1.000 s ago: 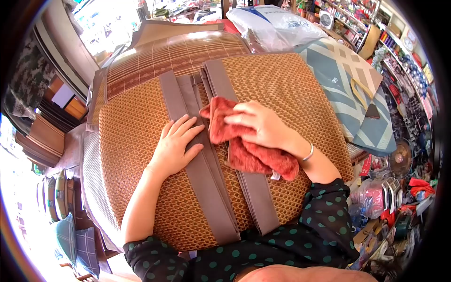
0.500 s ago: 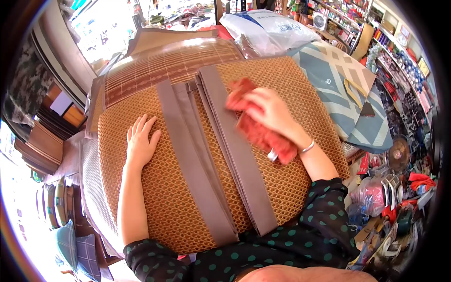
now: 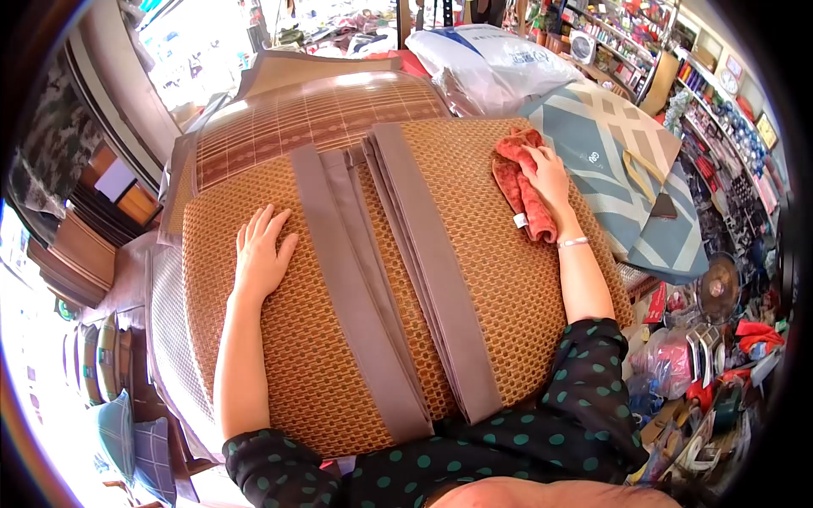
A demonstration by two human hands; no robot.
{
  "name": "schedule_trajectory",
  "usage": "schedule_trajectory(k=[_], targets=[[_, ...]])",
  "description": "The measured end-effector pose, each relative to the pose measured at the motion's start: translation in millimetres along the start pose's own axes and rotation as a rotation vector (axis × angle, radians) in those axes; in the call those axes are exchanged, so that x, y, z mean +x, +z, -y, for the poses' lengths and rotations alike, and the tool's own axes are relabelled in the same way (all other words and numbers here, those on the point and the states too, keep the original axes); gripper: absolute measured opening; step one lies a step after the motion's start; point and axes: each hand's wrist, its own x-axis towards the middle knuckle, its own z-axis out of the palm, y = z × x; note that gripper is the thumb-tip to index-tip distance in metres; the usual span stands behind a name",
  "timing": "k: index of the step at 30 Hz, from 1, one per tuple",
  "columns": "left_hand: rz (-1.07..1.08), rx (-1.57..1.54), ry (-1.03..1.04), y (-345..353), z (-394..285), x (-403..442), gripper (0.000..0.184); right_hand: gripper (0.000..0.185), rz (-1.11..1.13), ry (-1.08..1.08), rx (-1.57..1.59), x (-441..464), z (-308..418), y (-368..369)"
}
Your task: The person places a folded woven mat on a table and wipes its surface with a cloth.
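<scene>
Your right hand (image 3: 549,179) grips the red cloth (image 3: 511,176) near the far right corner of the woven mat (image 3: 309,364); soft and light, it should bunch easily at its middle (clear of the white tag (image 3: 520,221)). Your left hand (image 3: 260,258) lies flat on the mat, fingers parted, holding nothing.

Looks like a shop.
Shows in small multicoloured wares (image 3: 738,134) shelved beyond the right edge of the brown woven mat (image 3: 517,292).
</scene>
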Motion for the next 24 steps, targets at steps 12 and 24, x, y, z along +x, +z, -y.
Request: schedule_trajectory(k=[12, 24], targets=[[-0.003, 0.015, 0.013, 3.5, 4.2, 1.3, 0.048, 0.045, 0.449, -0.872, 0.713, -60.3, 213.7, -85.9], [-0.012, 0.0, 0.014, 2.5, 2.1, 0.9, 0.048, 0.04, -0.025, -0.027, -0.047, -1.1, -10.5, 7.2]])
